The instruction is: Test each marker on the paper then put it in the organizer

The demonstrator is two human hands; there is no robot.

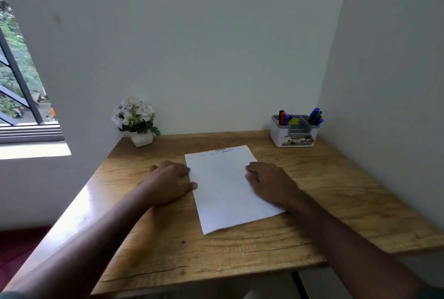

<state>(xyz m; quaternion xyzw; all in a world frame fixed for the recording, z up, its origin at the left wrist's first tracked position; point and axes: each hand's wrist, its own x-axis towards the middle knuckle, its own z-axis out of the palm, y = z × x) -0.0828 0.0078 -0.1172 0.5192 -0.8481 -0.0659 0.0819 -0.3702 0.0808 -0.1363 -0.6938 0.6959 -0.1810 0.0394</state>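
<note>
While both your hands lie flat and hold nothing, the right hand [269, 182] on the paper [228, 185], the left hand [168, 178] beside it, the markers [314, 116] stand upright in the organizer [293, 139], far right, nearer your right hand.

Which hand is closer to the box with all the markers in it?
The right hand. It rests on the paper's right edge, and the organizer stands at the desk's far right corner on that same side. The left hand lies by the paper's left edge, farther away.
</note>
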